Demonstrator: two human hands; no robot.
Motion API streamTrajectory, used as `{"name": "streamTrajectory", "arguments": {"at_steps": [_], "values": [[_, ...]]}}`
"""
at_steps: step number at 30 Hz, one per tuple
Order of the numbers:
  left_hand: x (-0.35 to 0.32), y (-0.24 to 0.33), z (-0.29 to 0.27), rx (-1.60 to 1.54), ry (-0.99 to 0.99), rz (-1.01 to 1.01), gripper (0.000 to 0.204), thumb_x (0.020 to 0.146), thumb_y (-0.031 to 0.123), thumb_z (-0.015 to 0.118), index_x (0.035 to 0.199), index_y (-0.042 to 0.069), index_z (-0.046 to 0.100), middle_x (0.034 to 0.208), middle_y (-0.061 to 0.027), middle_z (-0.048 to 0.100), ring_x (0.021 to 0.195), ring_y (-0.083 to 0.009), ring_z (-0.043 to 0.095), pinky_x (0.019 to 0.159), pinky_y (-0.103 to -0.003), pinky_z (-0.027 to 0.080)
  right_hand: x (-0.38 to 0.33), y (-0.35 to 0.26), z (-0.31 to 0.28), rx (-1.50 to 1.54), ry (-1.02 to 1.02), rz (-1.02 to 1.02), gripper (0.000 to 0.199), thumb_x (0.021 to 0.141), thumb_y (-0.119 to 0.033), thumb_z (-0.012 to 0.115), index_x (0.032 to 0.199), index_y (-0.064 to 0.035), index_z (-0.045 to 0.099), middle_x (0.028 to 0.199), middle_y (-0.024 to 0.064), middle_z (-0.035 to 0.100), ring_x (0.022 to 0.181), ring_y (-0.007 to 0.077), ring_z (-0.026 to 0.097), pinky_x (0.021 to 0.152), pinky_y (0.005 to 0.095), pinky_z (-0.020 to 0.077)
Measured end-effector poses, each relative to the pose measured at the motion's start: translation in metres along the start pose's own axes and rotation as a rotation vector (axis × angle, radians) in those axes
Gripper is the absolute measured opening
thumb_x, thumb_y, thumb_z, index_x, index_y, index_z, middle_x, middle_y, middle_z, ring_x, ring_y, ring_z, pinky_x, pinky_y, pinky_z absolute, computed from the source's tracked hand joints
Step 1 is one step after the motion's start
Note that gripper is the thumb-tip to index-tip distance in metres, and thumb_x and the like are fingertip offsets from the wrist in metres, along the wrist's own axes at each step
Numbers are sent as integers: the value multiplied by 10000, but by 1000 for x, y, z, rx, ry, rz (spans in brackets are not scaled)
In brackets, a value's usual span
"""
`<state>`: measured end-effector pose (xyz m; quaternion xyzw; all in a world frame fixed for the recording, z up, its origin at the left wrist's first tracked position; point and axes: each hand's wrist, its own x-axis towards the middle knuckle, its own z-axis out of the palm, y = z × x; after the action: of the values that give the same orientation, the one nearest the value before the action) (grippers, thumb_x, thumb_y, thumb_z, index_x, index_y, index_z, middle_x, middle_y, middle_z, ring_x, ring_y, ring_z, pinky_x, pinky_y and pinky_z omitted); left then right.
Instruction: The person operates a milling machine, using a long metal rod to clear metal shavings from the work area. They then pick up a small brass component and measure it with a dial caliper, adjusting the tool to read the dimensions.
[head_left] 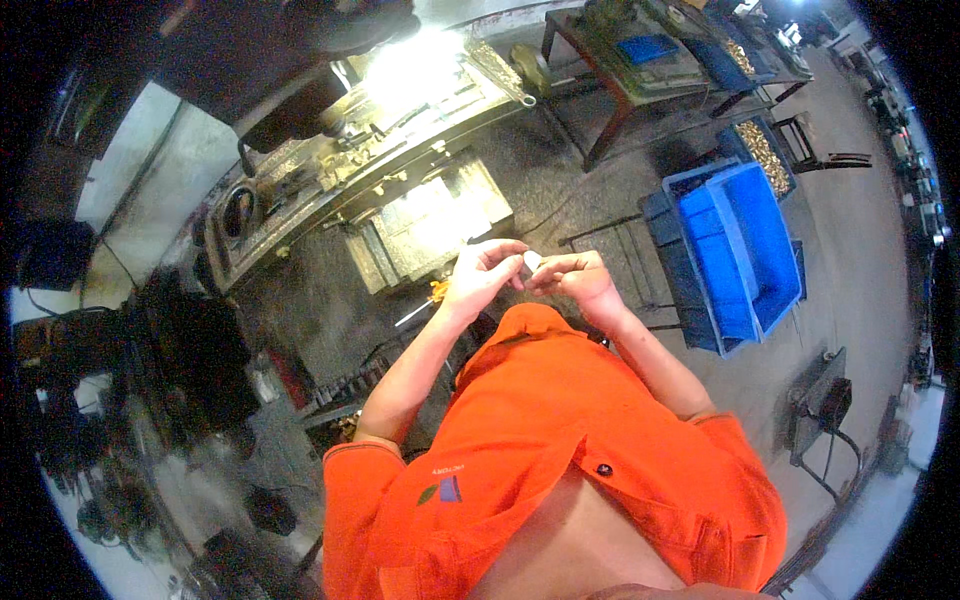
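In front of my waist, both hands meet around a small pale piece [532, 260]; its kind is too small to make out. My left hand [482, 280] has its thumb and fingers pinched together at the piece's left side. From the other side, my right hand [578, 278] grips it with curled fingertips. Just left of my left wrist lies a screwdriver [438, 291] with a yellow-orange handle and a thin shaft. Beyond my hands is the machine's metal block [430, 225], brightly lit by a lamp.
A long machine bed [370, 180] crosses the upper left. To my right, blue plastic crates [728, 200] are stacked, with a bin of small brass-coloured parts [762, 160] behind. A dark worktable [640, 85] stands at the back. A stool-like stand [820, 405] is at far right.
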<state>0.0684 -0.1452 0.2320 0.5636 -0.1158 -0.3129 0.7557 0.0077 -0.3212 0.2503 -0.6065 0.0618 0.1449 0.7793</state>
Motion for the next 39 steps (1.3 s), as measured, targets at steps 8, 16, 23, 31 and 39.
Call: {"name": "streamTrajectory", "arguments": {"at_steps": [8,16,23,31,39], "values": [[18,-19,69,198,101,-28,147,826,62,574,927,-45,581,738,-43,604,612,-79,556,544,-214,460,-32,-2,-55,96,-49,108,294,650,52,404,840,60,629,810,111,630,745,169,602,698,281,497],[29,-39,103,-29,256,-136,193,866,156,518,907,-20,586,710,-45,603,537,-96,551,513,-214,425,-51,-1,-96,39,-74,85,303,636,64,386,821,70,626,783,92,609,745,153,578,703,270,491],[22,-52,116,1,311,-72,214,837,94,568,994,-51,571,841,-67,613,756,-112,576,703,-254,470,-51,-5,-97,192,47,111,334,639,106,371,845,72,631,829,119,625,774,191,608,742,306,510],[37,-58,96,-176,174,-106,262,833,126,588,1020,-56,568,938,-76,612,845,-115,567,766,-247,450,-37,-9,-88,133,67,82,400,605,30,375,930,115,592,893,162,614,861,244,608,819,345,486],[55,-40,54,-432,49,-260,265,882,152,487,1094,0,534,992,-79,600,857,-166,596,749,-293,486,-4,-2,-53,96,95,-18,481,560,93,336,981,134,566,968,165,584,931,279,595,867,368,459]]}}
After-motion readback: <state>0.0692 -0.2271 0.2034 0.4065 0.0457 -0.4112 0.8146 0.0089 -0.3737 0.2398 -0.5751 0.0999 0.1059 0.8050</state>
